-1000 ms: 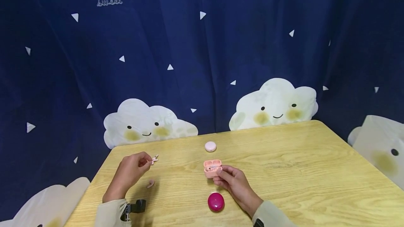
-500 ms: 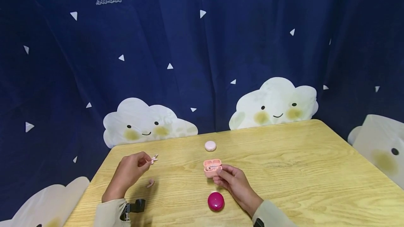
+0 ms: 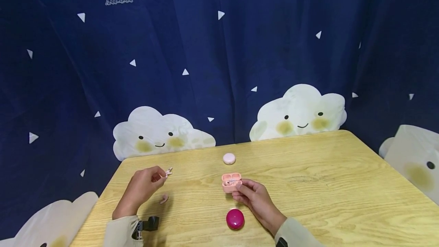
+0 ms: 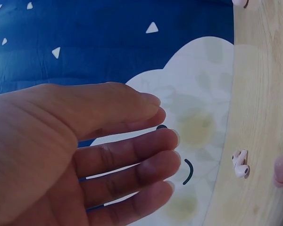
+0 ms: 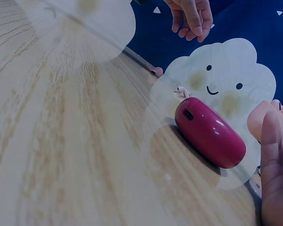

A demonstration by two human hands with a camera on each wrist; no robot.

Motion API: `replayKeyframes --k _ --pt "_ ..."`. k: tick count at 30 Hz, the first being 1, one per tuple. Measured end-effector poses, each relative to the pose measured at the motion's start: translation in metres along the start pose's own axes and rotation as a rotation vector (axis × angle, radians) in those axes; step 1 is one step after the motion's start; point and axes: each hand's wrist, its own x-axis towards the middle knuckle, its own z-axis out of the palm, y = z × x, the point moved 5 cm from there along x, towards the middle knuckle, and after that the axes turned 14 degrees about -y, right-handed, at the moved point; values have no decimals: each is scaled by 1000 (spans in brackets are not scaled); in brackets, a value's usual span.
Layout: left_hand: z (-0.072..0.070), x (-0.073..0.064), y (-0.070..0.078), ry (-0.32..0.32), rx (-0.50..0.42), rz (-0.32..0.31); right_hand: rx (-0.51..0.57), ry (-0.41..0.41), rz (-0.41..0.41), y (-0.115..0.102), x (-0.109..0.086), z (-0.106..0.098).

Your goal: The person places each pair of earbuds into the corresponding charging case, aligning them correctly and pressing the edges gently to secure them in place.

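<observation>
Right hand (image 3: 256,200) grips peach case (image 3: 229,188) at its right end, thumb on the near front, fingers behind and below; case held above table (image 3: 308,186), centre. Case long axis runs left–right. Lid (image 3: 231,177) is up on the far side, its inner face toward the person; body opening faces up. One bud (image 3: 227,183) sits in the left slot.

Left hand (image 3: 141,188) hangs over the table's left side, fingers loosely bent, thumb close to index, holding nothing. White buds (image 3: 169,171) lie together on the table just beyond its fingertips, apart from them in left wrist view. Pink bud (image 3: 164,199) lies nearer, stem slanting near-left.

Pale case (image 3: 229,158), far centre, smooth, rounded. Magenta case (image 3: 235,219), near centre, glossy, pebble-shaped, dark slot in its side.

Table: pale wood grain. Curtain (image 3: 192,41) behind: navy cloth, white triangles, smiling clouds.
</observation>
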Motion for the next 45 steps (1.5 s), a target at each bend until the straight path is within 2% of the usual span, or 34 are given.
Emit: replayKeyframes --k 12,22,28,37,45 --pt "3 -7 -2 -47 3 -38 2 4 15 3 1 1" --pt "9 -9 -7 -136 -28 -70 -10 5 17 4 0 0" --pt "14 -7 -6 -171 -45 -57 -18 5 -1 1 0 -1" --pt "20 -3 -3 -223 -66 -81 -5 14 5 -1 1 -1" --pt "32 1 -14 -239 -37 -131 10 5 6 0 1 1"
